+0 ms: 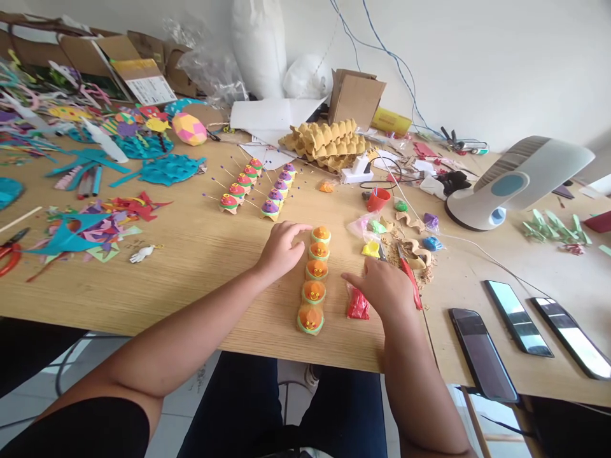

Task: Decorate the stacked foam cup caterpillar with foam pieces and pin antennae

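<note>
The orange cups [314,291] are flanked by the left hand [280,250] and right hand [382,287] — both open, empty, maybe barely touching — so the row's best nudged lightly, evenly.

Red pliers [9,256]: handles cut off by the left edge. Red bag [357,306]: right side hidden under the right hand [382,287]. Rightmost phone [573,335]: far corner clipped by the right edge, screen content unreadable.
</note>
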Available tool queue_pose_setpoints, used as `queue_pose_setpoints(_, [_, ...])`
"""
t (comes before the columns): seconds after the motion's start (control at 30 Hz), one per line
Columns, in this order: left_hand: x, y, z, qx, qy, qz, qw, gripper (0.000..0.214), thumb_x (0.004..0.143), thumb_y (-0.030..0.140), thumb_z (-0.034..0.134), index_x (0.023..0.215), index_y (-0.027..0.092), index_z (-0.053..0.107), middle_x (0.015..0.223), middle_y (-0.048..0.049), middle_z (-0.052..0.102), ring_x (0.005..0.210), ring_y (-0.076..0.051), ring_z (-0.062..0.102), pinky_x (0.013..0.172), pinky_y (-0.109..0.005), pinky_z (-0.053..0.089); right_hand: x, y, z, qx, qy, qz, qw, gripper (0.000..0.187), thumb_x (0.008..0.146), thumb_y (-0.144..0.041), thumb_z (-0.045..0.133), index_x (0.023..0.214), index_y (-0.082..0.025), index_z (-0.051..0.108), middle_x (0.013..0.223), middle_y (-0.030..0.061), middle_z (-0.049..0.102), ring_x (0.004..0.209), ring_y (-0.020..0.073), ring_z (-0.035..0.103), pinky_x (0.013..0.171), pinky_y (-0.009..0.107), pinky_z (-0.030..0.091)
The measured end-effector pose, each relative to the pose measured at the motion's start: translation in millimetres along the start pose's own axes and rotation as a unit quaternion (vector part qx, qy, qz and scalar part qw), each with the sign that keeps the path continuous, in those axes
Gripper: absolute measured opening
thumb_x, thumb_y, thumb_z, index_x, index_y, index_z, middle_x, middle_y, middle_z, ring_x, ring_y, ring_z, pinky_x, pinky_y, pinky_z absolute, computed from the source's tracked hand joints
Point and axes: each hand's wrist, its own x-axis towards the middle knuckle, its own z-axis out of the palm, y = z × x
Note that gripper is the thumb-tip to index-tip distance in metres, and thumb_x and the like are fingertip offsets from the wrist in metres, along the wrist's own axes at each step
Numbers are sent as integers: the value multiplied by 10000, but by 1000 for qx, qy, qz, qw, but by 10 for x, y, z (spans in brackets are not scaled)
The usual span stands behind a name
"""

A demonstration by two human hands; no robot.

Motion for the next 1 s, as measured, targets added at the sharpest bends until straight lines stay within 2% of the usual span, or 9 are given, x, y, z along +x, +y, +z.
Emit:
queue_pose_setpoints(0.1, [-1, -12, 11, 0, 3, 5, 1000, 420, 793, 74, 525, 1157, 227, 667, 1142, -59, 676, 1131, -233, 578, 1049, -405, 428, -96, -36, -31, -33, -58, -5, 998, 451, 704, -631, 750, 707, -217, 570, 695, 116, 675, 673, 281, 659, 555, 323, 346])
queue_pose_setpoints(0.2, [-3, 7, 8, 0, 7, 8, 1000, 413, 801, 73, 523, 1156, 229, 667, 1147, -55, 674, 1130, -232, 576, 1048, -402, 424, -123, -84, -57, -46, -108, -39, 992, 317, 761, -493, 731, 755, -217, 577, 793, 127, 705, 759, 300, 681, 568, 324, 348])
queue_pose_setpoints(0.27, [-6, 43, -1, -5, 13, 13, 1000, 391, 816, 81, 525, 1149, 228, 670, 1148, -56, 673, 1130, -231, 575, 1048, -400, 419, -105, -109, -58, -37, -84, -57, 994, 227, 818, -415, 675, 790, -219, 566, 836, 122, 703, 794, 291, 675, 582, 322, 344])
queue_pose_setpoints(0.37, [-17, 116, -14, -14, 22, 27, 999, 331, 850, 121, 554, 1136, 230, 679, 1124, -60, 667, 1123, -229, 570, 1040, -392, 421, -37, -129, -20, 23, 19, -90, 995, 140, 851, -329, 627, 831, -222, 538, 850, 89, 662, 757, 241, 637, 601, 311, 342])
queue_pose_setpoints(0.47, [-31, 177, -21, -21, 27, 42, 999, 193, 881, 224, 617, 1053, 238, 705, 1070, -59, 664, 1103, -227, 570, 1033, -385, 428, 55, -139, 60, 124, 102, -132, 978, 124, 842, -286, 616, 860, -228, 508, 906, 58, 603, 696, 190, 571, 607, 293, 357])
queue_pose_setpoints(0.57, [-41, 202, -26, -20, 32, 57, 998, 112, 896, 312, 642, 922, 239, 723, 1044, -61, 659, 1102, -229, 565, 1047, -394, 417, 151, -153, 150, 211, 142, -158, 954, 127, 854, -268, 597, 867, -237, 474, 937, 53, 568, 774, 197, 551, 650, 293, 395])
queue_pose_setpoints(0.67, [-41, 201, -36, -13, 38, 64, 997, 136, 911, 328, 630, 939, 254, 741, 1067, -67, 645, 1120, -230, 555, 1071, -410, 396, 249, -160, 227, 271, 165, -199, 927, 186, 856, -261, 623, 858, -243, 438, 943, 54, 573, 889, 213, 545, 781, 325, 439])
queue_pose_setpoints(0.77, [-37, 198, -44, -15, 47, 66, 997, 146, 907, 340, 640, 966, 264, 749, 1084, -70, 632, 1134, -230, 546, 1088, -415, 387, 323, -159, 287, 310, 177, -226, 907, 268, 851, -336, 678, 871, -244, 427, 978, 59, 592, 920, 212, 553, 827, 341, 454])
queue_pose_setpoints(1.0, [-39, 227, -44, -38, 47, 66, 996, 123, 892, 337, 660, 891, 249, 745, 1096, -74, 633, 1155, -236, 517, 1089, -412, 389, 315, -170, 361, 287, 144, -277, 906, 259, 873, -385, 687, 921, -238, 479, 1195, 115, 632, 1024, 233, 620, 856, 358, 479])
